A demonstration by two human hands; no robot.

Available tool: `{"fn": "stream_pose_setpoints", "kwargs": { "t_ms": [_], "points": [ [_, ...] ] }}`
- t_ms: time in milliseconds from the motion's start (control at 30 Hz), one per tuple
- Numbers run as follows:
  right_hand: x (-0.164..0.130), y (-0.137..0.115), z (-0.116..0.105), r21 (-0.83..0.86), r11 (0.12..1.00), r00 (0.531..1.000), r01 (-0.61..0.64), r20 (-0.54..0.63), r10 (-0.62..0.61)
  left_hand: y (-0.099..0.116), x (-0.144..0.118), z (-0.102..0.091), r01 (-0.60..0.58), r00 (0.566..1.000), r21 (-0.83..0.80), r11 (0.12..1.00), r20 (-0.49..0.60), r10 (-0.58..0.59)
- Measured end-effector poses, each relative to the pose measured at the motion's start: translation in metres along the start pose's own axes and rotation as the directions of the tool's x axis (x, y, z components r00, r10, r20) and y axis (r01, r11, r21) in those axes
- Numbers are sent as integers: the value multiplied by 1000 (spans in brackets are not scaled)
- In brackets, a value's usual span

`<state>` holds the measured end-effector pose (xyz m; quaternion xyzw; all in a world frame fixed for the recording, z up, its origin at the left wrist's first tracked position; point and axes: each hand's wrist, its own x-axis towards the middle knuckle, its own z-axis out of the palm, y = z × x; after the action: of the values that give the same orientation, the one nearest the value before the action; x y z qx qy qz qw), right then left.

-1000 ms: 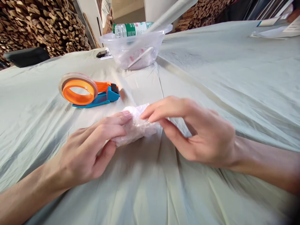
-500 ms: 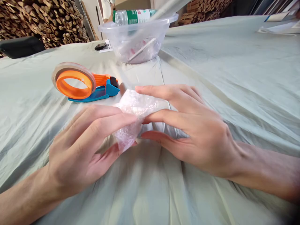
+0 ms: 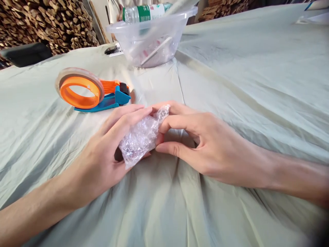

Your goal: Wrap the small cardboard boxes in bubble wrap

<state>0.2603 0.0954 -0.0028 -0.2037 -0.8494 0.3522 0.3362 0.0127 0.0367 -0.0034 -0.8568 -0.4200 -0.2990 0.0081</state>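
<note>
Bundle: we see a small bubble-wrap bundle (image 3: pixel 140 139) low over the pale green cloth (image 3: pixel 231 85), pinched between both hands
Left hand: our left hand (image 3: pixel 102 161) is closed on the bundle's near side; fingers over its top
Right hand: our right hand (image 3: pixel 205 144) grips the bundle's far end; thumb beneath
Tape dispenser: orange and blue tape dispenser (image 3: pixel 87 91) lies near, beyond the left hand
Bowl: clear plastic bowl (image 3: pixel 154 37) well apart, at the far edge; bottle (image 3: pixel 144 12) behind it
</note>
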Motion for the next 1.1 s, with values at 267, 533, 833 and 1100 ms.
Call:
{"fn": "stream_pose_setpoints", "kwargs": {
  "t_ms": [267,533,833,1100],
  "points": [
    [3,3,-5,232,967,994,-106,-5,110,2,0,1,83,996,-123,989,-35,-88],
    [-1,-7,-2,187,973,986,-135,-70,150,3,-1,-4,42,998,-112,993,-39,-46],
    [-7,-15,0,-89,993,983,-75,-173,58,2,-5,4,189,976,-171,967,-75,-204],
    [-7,-17,3,-7,996,979,-87,-185,84,4,-8,4,291,947,-227,929,-73,-314]
  ]
}}
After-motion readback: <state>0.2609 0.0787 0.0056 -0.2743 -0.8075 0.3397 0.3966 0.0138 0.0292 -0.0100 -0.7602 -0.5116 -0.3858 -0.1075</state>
